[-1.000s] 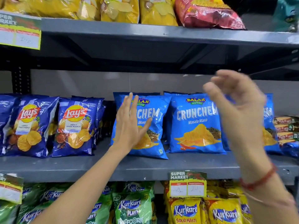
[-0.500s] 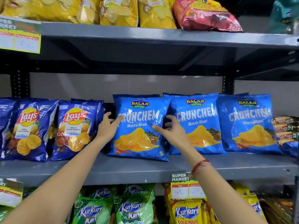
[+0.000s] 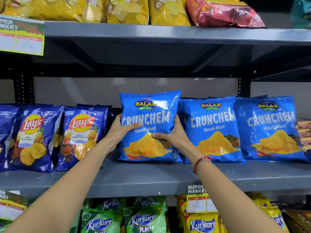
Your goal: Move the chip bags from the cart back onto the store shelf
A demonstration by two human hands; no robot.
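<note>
A blue Crunchem chip bag [image 3: 149, 113] stands upright on the grey middle shelf [image 3: 151, 177]. My left hand [image 3: 120, 130] grips its left side, thumb across the front. Gripping the right side is my right hand [image 3: 174, 134], its thumb on the picture of the chips. Two more Crunchem bags [image 3: 212, 130] [image 3: 271, 130] stand to the right of it on the same shelf. The cart is out of view.
Dark blue Lay's bags [image 3: 80, 138] stand left of the held bag with a gap between. Yellow and red bags [image 3: 222, 10] lie on the upper shelf. Green and yellow Kurkure bags [image 3: 143, 219] fill the lower shelf. Price tags [image 3: 196, 200] hang on the shelf edges.
Both hands have closed on the leftmost Crunchem bag and stood it more upright. One second ago the right hand was raised in the air.
</note>
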